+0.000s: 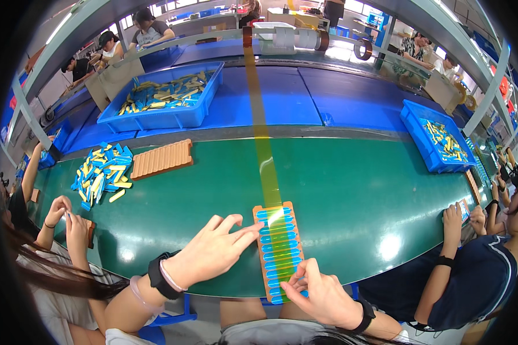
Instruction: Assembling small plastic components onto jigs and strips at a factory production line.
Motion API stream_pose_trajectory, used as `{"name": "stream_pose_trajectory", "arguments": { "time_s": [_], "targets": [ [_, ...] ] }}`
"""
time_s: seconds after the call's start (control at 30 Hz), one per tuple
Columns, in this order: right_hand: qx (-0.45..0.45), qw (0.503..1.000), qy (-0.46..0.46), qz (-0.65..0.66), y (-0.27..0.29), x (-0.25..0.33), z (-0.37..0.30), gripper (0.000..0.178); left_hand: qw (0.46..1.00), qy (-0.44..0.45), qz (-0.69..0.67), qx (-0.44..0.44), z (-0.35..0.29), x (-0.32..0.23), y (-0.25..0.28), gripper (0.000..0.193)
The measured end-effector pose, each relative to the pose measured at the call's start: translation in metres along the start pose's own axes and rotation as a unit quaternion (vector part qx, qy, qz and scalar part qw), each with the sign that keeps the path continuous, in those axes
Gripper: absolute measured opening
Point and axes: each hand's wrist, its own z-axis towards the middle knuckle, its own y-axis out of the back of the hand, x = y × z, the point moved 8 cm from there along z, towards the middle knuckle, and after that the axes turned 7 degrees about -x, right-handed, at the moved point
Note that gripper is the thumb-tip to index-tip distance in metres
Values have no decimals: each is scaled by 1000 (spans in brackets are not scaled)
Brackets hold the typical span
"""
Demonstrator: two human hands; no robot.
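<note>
A long strip of clear amber tape comes down from a roll on the rail above and lies over an orange-brown slotted tray. Slim blue pieces sit crosswise in the tray's slots, seen partly through the tape. My left hand is at the tray's left edge, its fingers apart and the index fingertip touching near the far end. By the near right end, my right hand has thumb and forefinger bent together at the tape's lower part. The exact grip is partly hidden by the fingers.
A heap of blue and yellow pieces and another ridged brown tray lie at the left on the green table. Blue bins of pieces stand behind. Co-workers sit close on both sides, with hands on the table.
</note>
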Motion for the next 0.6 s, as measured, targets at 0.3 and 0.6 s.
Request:
{"name": "stream_pose_trajectory", "arguments": {
  "time_s": [0.3, 0.6],
  "targets": [
    [18, 1000, 2, -8, 1, 4, 2, 31, 999, 19, -17, 31, 6, 11, 2, 42],
    [73, 996, -33, -34, -7, 9, 3, 31, 964, 161, -205, -53, 26, 53, 7, 32]
  ]
}}
